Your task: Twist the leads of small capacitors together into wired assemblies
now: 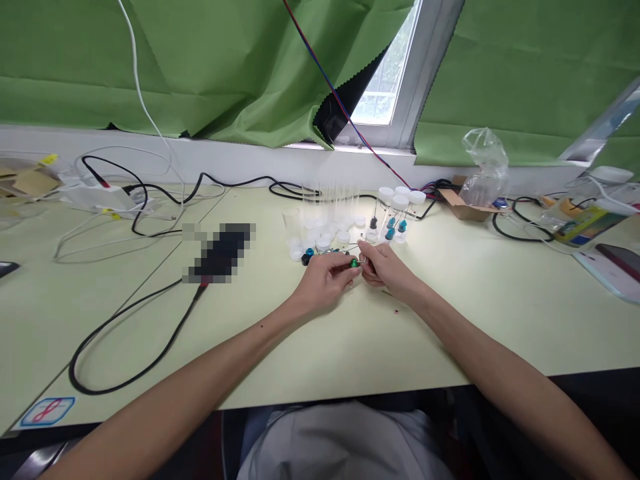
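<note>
My left hand (320, 283) pinches a small shiny green metal part (354, 263) between thumb and fingers, low over the table. Close against it, my right hand (387, 270) is closed on a thin bent metal rod that looks like a hex key (363, 261); its short end meets the green part. Just behind my left fingers lie loose small parts, a blue one (310, 252) and a black one (305, 260). Clear open tubes (291, 230) stand beyond them. To their right, white-capped tubes (400, 227) hold blue and black parts with thin rods. A tiny red ring (397, 311) lies near my right wrist.
A blurred-out dark device (223, 250) with a black cable (80, 357) lies on the left. Further back sits a white power strip (103, 197). A small cardboard box (465, 205) with a clear plastic bag (485, 167) stands back right, and a phone (620, 259) lies far right.
</note>
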### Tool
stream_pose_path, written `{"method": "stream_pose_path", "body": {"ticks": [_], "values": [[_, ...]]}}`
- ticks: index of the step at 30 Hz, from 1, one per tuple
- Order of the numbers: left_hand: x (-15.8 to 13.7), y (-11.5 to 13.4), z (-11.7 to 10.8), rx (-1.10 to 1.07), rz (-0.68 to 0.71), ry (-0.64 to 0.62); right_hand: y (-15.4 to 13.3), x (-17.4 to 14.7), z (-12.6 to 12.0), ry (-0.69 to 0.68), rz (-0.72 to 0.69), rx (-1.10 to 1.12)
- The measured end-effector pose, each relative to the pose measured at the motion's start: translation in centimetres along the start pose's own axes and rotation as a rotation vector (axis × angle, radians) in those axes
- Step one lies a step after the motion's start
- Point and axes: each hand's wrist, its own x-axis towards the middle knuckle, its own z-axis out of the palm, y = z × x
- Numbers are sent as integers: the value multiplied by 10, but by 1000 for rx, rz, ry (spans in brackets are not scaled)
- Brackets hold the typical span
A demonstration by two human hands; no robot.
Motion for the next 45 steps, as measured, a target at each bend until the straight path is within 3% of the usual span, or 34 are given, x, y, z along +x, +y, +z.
{"method": "stream_pose_path", "body": {"ticks": [15,25,31,36,45], "values": [[2,-19,-3,361,468,81,-12,-3,1,-28,312,185],[5,-29,-9,505,682,32,-11,0,-4,-110,490,314],[7,-31,-14,614,828,17,-12,0,-9,-206,603,283],[8,-31,-13,613,819,28,-13,2,-11,-233,604,321],[6,-21,-3,311,548,179,-12,1,-11,-282,499,459]]}}
